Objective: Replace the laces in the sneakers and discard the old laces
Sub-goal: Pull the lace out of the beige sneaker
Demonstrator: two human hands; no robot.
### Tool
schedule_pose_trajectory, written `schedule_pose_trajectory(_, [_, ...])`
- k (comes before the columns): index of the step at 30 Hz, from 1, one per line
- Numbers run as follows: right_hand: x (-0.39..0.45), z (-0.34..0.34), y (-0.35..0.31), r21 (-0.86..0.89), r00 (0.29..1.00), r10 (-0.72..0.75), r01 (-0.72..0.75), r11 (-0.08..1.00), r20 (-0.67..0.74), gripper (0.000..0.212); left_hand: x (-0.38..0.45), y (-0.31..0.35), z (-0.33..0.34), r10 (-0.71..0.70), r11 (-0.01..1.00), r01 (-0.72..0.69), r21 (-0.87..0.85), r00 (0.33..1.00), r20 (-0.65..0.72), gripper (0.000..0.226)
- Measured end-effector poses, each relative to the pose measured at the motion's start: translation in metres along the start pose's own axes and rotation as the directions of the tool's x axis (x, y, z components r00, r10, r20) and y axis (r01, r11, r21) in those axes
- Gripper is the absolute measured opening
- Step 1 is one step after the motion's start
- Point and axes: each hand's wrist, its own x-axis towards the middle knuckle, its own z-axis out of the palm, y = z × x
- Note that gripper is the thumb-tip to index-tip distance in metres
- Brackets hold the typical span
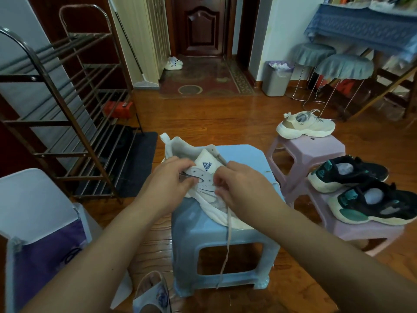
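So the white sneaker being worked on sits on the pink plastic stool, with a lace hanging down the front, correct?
Not quite. The head view shows the white sneaker on the light blue plastic stool, not a pink one; the pink stools hold the other shoes. The beige lace does hang down the front, from the right hand, while the left hand steadies the shoe.
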Motion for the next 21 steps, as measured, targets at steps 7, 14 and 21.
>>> schedule_pose_trajectory(7, [0.006,0.006,0.008,0.035,0.997,0.045,-0.043,0.998,-0.064,0.010,-0.001,0.003,-0.003,-0.012,1.000,0.012,0.001,1.000,0.018,0.018])
schedule_pose_trajectory(14, [0.001,-0.029,0.047,0.001,0.983,-0.015,0.015,1.000,0.184,0.012,-0.001,0.007,-0.005,-0.051,0.999,0.050,0.004,0.998,0.029,0.018])
schedule_pose_trajectory(21, [-0.010,-0.049,0.060,0.107,0.993,0.121,-0.119,0.987,-0.010,0.012,-0.002,0.008,-0.004,-0.068,0.998,0.068,0.018,0.998,0.008,0.013])
